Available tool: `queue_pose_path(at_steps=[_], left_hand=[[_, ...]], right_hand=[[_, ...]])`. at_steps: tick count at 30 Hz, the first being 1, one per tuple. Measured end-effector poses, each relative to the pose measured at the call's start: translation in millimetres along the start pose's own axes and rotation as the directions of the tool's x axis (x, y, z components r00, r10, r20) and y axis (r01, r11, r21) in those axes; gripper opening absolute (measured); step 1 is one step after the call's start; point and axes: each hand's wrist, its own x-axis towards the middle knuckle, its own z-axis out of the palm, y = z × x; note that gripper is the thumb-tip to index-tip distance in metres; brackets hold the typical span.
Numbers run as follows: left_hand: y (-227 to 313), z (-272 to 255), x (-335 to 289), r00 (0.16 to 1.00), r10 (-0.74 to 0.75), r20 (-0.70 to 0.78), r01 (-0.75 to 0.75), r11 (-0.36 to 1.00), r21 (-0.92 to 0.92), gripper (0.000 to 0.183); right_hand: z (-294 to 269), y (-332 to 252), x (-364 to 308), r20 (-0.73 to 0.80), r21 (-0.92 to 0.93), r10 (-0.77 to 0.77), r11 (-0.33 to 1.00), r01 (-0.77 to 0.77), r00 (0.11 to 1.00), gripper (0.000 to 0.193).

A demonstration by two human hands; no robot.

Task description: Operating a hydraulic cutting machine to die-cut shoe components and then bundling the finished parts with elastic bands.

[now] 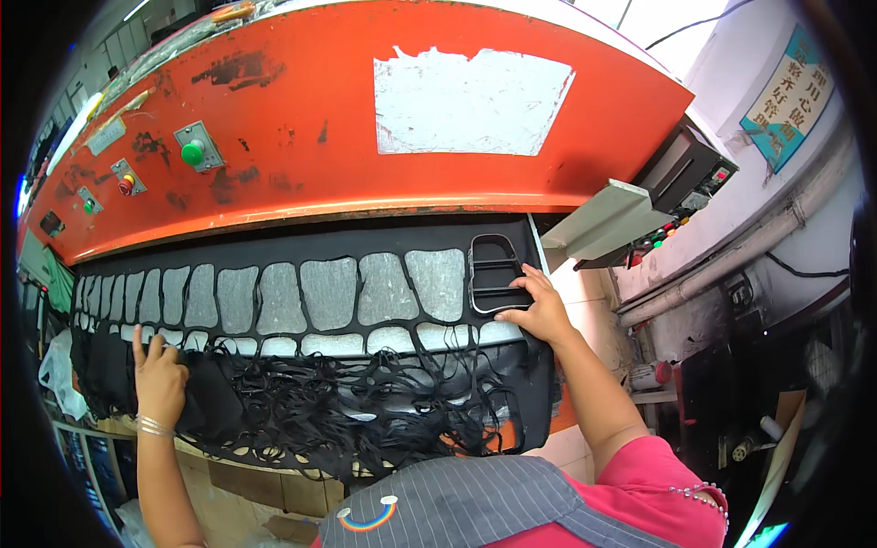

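At the right end of a black sheet of material (384, 234) lies a cutting die (496, 266), a dark rounded frame with crossbars. My right hand (542, 311) grips its right side, thumb at the lower edge and fingers over the rim. A row of cut-out openings runs leftward from the die, with a grey surface showing through. Near the sheet's left front part, my left hand (161, 382) has its fingers apart and stretched toward the openings, with nothing held. Between the hands hangs a tangle of thin black offcut strips (356, 397). Flat black pieces (206, 395) lie beside my left hand.
An orange machine body (301, 119) spans the far side, with a green button (192, 152) and a red button (126, 185). A control box (685, 169) and a pale metal plate (610, 222) stand at the right. A clear plastic bag (60, 374) hangs far left.
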Motion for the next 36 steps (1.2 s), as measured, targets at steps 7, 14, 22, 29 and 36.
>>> queue_pose_path(at_steps=[7,14,22,29,36], left_hand=[[20.7,79.2,-14.3,0.94,0.099,0.325,-0.006,0.961,-0.275,0.016],[26.6,76.3,-22.8,0.992,-0.122,-0.041,0.099,0.929,-0.358,0.019],[-65.4,20.1,-32.8,0.783,-0.568,-0.253,0.327,0.722,-0.61,0.047],[-241.1,143.2,13.8,0.41,-0.875,-0.258,0.458,0.442,-0.771,0.064],[-458.1,138.4,-54.9,0.3,-0.82,-0.488,0.561,0.565,-0.605,0.054]], right_hand=[[6.8,-2.7,1.8,-0.036,-0.057,-0.073,0.996,0.071,0.997,0.061],[7.2,-0.6,2.6,-0.059,-0.085,-0.133,0.988,0.127,0.989,0.061],[-35.9,-115.4,11.9,-0.175,-0.314,-0.211,0.938,0.148,0.962,0.071],[31.5,-323.1,46.8,-0.024,0.18,-0.452,0.876,0.448,0.892,0.048],[68.3,-497.7,134.4,-0.314,-0.041,-0.642,0.745,0.666,0.699,0.016]])
